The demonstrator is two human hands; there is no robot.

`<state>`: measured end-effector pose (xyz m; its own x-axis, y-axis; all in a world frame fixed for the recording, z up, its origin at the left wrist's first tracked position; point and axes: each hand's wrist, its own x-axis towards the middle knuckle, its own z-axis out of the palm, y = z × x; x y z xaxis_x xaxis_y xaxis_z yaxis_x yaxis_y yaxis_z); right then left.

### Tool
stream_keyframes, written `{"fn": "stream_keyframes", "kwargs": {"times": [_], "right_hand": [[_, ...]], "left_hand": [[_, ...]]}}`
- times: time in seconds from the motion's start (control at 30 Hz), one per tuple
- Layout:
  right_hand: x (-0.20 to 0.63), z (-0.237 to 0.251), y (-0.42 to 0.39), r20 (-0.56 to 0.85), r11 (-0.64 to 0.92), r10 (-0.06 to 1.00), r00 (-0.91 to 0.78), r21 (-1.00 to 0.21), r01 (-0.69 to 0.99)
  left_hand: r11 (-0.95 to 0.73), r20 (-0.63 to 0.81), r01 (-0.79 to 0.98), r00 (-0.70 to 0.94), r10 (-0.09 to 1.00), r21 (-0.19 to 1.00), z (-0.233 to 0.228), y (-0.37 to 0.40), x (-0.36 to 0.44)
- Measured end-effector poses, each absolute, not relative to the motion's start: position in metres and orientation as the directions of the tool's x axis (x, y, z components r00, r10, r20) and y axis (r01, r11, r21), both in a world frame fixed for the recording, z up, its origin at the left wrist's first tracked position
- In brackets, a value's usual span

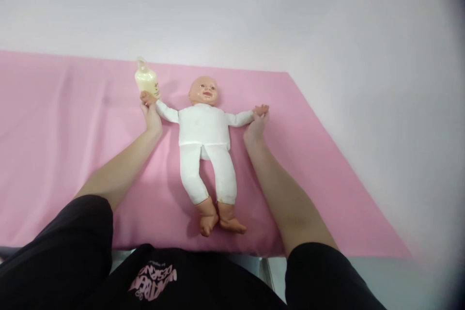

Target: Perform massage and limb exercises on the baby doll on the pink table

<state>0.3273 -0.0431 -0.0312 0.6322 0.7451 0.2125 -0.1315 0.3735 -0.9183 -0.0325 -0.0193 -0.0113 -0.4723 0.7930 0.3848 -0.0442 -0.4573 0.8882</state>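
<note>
A baby doll [205,131] in a white suit lies on its back on a pink sheet [72,121], arms spread wide. My left hand [151,117] grips the doll's hand on the left side, right beside a pale yellow baby bottle [147,81] that stands upright. My right hand [256,126] grips the doll's other hand on the right side. The doll's bare feet point toward me near the sheet's front edge.
The pink sheet covers a flat surface against a white wall [254,9]. Its right edge runs diagonally from the back toward the front right. My black sleeves and shirt fill the bottom of the view.
</note>
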Motion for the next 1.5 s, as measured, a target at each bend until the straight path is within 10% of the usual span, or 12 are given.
{"fn": "stream_keyframes", "kwargs": {"times": [0.17,0.4,0.57,0.73,1.07,1.27,1.5], "right_hand": [[0.308,-0.017,-0.057,0.665,0.625,0.714,0.216,-0.746,0.231],[0.282,0.002,-0.085,0.621,0.683,0.704,-0.345,-0.460,0.567],[0.281,0.004,-0.088,0.663,0.698,0.680,-0.312,-0.455,0.553],[0.289,-0.001,-0.080,0.732,0.678,0.680,-0.040,-0.607,0.415],[0.345,-0.059,-0.022,0.450,0.447,0.699,0.556,-0.882,0.150],[0.321,-0.029,-0.045,0.610,0.582,0.694,0.382,-0.788,0.201],[0.285,0.002,-0.085,0.717,0.711,0.656,-0.236,-0.482,0.512]], "left_hand": [[-0.477,0.510,0.181,-0.355,0.784,0.860,-0.013,-0.029,-0.027],[-0.656,0.538,0.621,0.408,0.738,0.429,0.009,-0.067,-0.001],[-0.637,0.559,0.659,0.376,0.739,0.400,0.012,-0.072,0.001],[-0.640,0.720,0.470,0.012,0.693,0.608,0.003,-0.058,-0.011],[-0.409,0.386,0.076,-0.521,0.762,0.910,-0.035,0.001,-0.047],[-0.519,0.548,0.179,-0.327,0.770,0.836,-0.019,-0.019,-0.034],[-0.697,0.619,0.553,0.365,0.696,0.457,0.009,-0.064,-0.004]]}}
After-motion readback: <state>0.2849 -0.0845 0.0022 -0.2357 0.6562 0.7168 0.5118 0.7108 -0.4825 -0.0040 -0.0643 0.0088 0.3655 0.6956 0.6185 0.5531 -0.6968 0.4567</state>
